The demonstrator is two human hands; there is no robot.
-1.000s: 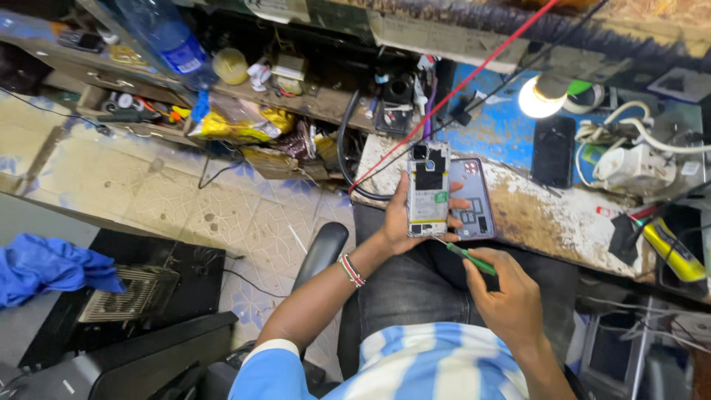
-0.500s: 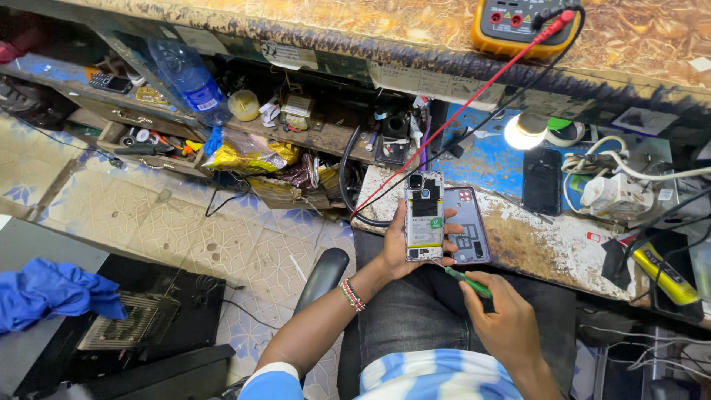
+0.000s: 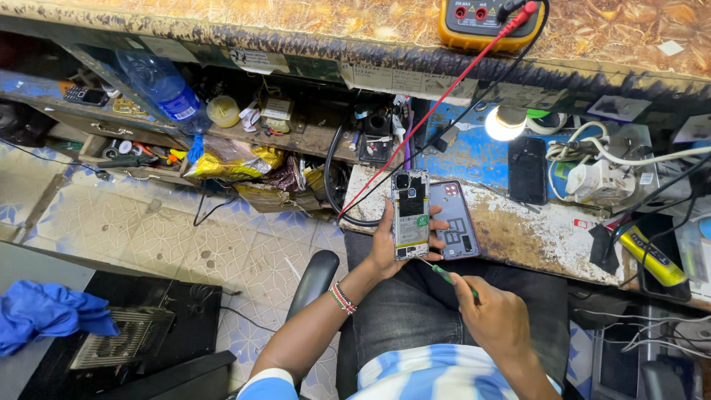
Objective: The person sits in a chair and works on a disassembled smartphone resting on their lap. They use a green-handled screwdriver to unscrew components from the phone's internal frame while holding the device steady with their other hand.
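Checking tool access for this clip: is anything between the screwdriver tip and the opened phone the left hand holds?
Nothing visible does. The right hand points the green screwdriver at the lower edge of the opened phone, held up by the left hand. The back cover lies beside it, not between.

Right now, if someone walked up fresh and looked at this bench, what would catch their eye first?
Most likely the opened phone at the centre, back off and insides showing, held in the left hand, while the right hand brings a green-handled screwdriver to its lower edge. Next, the lit bulb glowing over the worn blue bench. Then the yellow multimeter on the top shelf, its red lead slanting down towards the phone.
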